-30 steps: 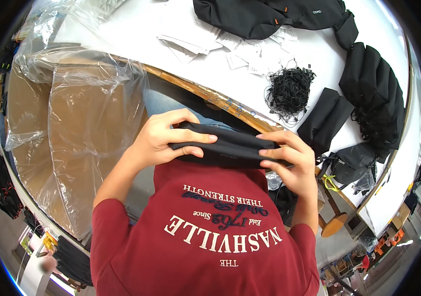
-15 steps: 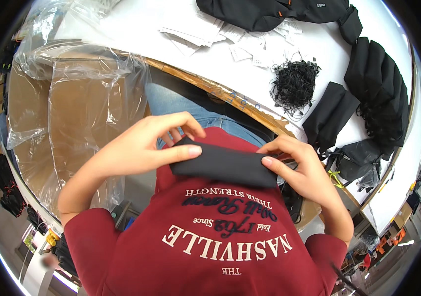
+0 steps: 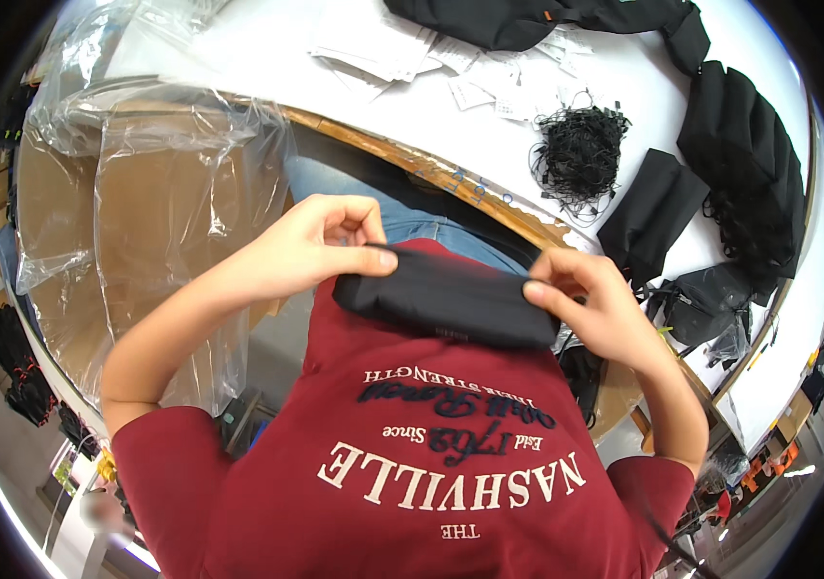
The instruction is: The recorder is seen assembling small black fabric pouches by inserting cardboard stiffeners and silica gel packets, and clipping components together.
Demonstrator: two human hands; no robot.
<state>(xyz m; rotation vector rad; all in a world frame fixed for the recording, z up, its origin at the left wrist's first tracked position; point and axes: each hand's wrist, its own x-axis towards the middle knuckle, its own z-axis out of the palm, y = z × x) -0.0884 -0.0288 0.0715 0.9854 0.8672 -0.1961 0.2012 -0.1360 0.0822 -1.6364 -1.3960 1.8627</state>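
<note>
Folded black cloth [image 3: 446, 307] is held against the red shirt [image 3: 412, 454], close to the body and below the wooden edge of the white table [image 3: 489, 125]. Its left end is pinched by the left hand [image 3: 311, 251], thumb on top, and its right end is gripped by the right hand [image 3: 590, 309], fingers closed around it. On the table, a tangle of black strings [image 3: 578, 152], paper tags [image 3: 475, 82] and more black cloth pieces [image 3: 653, 212] are seen. Clear plastic bags [image 3: 156, 212] are hung at the left, just beside the left forearm; little free room is left there
</note>
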